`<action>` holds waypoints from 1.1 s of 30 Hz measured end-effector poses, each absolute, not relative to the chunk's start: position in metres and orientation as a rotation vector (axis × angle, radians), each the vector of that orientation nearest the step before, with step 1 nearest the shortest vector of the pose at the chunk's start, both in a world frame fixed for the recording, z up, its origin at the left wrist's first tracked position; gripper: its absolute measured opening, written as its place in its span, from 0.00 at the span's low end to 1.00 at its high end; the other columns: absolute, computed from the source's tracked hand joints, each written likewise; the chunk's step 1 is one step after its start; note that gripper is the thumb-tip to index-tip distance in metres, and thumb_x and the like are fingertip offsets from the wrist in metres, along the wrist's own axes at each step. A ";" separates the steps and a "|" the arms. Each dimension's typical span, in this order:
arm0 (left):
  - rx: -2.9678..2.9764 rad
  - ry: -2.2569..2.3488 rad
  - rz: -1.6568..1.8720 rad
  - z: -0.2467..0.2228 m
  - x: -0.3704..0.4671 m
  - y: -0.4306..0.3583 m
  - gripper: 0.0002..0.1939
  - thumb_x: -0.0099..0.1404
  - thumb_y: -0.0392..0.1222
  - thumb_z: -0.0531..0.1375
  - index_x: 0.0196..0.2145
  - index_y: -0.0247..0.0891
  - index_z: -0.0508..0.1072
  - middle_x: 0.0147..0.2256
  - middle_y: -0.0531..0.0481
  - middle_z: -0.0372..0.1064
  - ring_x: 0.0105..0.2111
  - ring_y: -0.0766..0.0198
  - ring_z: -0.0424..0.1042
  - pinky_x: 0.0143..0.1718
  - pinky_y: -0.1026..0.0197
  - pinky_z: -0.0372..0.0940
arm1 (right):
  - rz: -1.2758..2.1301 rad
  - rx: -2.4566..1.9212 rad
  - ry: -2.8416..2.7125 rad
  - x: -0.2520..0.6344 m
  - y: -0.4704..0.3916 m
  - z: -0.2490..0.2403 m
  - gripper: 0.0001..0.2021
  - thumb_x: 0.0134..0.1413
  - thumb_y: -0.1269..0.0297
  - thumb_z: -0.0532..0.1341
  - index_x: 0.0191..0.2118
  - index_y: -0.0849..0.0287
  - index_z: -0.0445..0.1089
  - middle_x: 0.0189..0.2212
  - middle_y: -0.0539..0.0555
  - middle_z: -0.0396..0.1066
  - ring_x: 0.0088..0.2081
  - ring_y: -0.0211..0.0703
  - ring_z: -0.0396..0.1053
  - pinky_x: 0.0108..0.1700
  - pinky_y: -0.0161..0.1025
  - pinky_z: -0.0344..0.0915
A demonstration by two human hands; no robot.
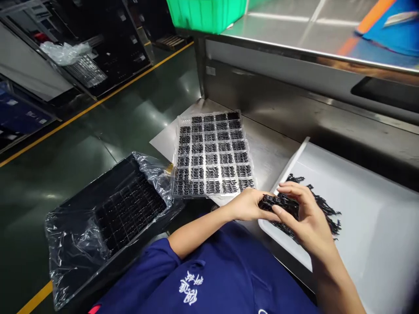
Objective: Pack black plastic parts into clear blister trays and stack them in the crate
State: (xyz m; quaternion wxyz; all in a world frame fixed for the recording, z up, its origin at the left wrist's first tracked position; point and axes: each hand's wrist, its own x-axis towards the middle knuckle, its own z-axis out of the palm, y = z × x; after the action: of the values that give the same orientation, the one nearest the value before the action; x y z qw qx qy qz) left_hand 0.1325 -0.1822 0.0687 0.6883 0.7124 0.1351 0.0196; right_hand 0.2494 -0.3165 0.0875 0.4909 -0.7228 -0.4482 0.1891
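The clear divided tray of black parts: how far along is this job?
If the job is filling the clear divided tray, it looks nearly done: almost every compartment shows black parts. In hand is a bundle of black parts, held by the left hand and right hand. Left, perhaps: the far-left corner compartment, which appears to have none, and the loose black parts in the white bin.

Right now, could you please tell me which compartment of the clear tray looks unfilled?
The far-left corner compartment of the clear tray: bare plastic shows there, while the others hold black parts.
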 end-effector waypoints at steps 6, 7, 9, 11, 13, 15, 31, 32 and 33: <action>1.244 0.429 0.135 0.061 0.109 -0.154 0.24 0.46 0.47 0.73 0.40 0.34 0.79 0.35 0.50 0.76 0.39 0.59 0.74 0.47 0.57 0.67 | 0.563 -1.571 -0.904 0.230 -0.278 0.082 0.14 0.53 0.56 0.69 0.45 0.49 0.72 0.52 0.54 0.69 0.55 0.50 0.66 0.58 0.48 0.61; 1.117 0.438 0.163 0.061 0.105 -0.150 0.27 0.44 0.48 0.74 0.42 0.33 0.79 0.38 0.47 0.77 0.41 0.57 0.74 0.50 0.54 0.67 | 0.615 -1.519 -0.763 0.229 -0.274 0.077 0.15 0.51 0.56 0.70 0.44 0.49 0.73 0.50 0.52 0.70 0.52 0.47 0.67 0.55 0.43 0.64; 0.936 0.461 0.215 0.060 0.097 -0.143 0.34 0.41 0.51 0.76 0.45 0.31 0.79 0.42 0.41 0.77 0.44 0.53 0.75 0.53 0.49 0.67 | 0.732 -1.472 -0.511 0.229 -0.264 0.064 0.15 0.46 0.57 0.73 0.39 0.50 0.73 0.40 0.49 0.70 0.42 0.39 0.69 0.46 0.34 0.66; 0.872 0.482 0.270 0.058 0.090 -0.137 0.39 0.39 0.53 0.76 0.47 0.30 0.78 0.44 0.38 0.77 0.47 0.50 0.75 0.55 0.45 0.67 | 0.887 -1.455 -0.390 0.228 -0.251 0.050 0.17 0.39 0.59 0.77 0.34 0.51 0.72 0.33 0.46 0.69 0.36 0.35 0.67 0.40 0.29 0.66; 0.914 0.504 0.354 0.057 0.083 -0.128 0.43 0.40 0.55 0.76 0.53 0.33 0.76 0.51 0.37 0.75 0.55 0.47 0.72 0.60 0.43 0.62 | 1.053 -1.408 -0.382 0.226 -0.234 0.041 0.18 0.36 0.57 0.77 0.33 0.50 0.72 0.33 0.46 0.71 0.36 0.36 0.69 0.39 0.29 0.67; 1.059 0.538 0.427 0.055 0.073 -0.118 0.43 0.45 0.53 0.75 0.58 0.37 0.73 0.60 0.40 0.67 0.65 0.46 0.59 0.68 0.43 0.49 | 1.184 -1.373 -0.430 0.222 -0.218 0.035 0.19 0.37 0.54 0.76 0.36 0.50 0.73 0.36 0.48 0.74 0.39 0.41 0.72 0.41 0.34 0.70; 1.256 1.211 0.613 0.001 -0.002 -0.027 0.47 0.64 0.68 0.56 0.71 0.39 0.50 0.73 0.40 0.37 0.73 0.45 0.28 0.71 0.43 0.28 | 1.203 -1.577 -1.207 0.220 0.034 -0.044 0.23 0.63 0.44 0.57 0.48 0.60 0.72 0.46 0.58 0.75 0.44 0.48 0.75 0.49 0.53 0.71; 1.225 1.256 0.661 -0.003 -0.012 -0.026 0.46 0.64 0.67 0.56 0.70 0.39 0.52 0.72 0.41 0.39 0.73 0.47 0.31 0.72 0.45 0.31 | 1.111 -1.627 -1.290 0.223 0.069 -0.051 0.20 0.63 0.48 0.60 0.48 0.61 0.71 0.47 0.58 0.74 0.46 0.48 0.74 0.51 0.53 0.70; 1.198 1.298 0.708 -0.008 -0.023 -0.028 0.44 0.64 0.67 0.57 0.69 0.39 0.54 0.72 0.41 0.42 0.73 0.48 0.34 0.72 0.47 0.33 | 1.020 -1.673 -1.376 0.227 0.103 -0.058 0.18 0.63 0.51 0.61 0.49 0.61 0.71 0.48 0.57 0.73 0.48 0.47 0.72 0.53 0.53 0.69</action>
State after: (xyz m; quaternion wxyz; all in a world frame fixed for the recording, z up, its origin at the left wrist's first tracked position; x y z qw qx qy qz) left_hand -0.0227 -0.0278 -0.0080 0.5805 0.5126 0.5554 0.3028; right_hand 0.2269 0.1032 -0.0577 0.3652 -0.6505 -0.5350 0.3967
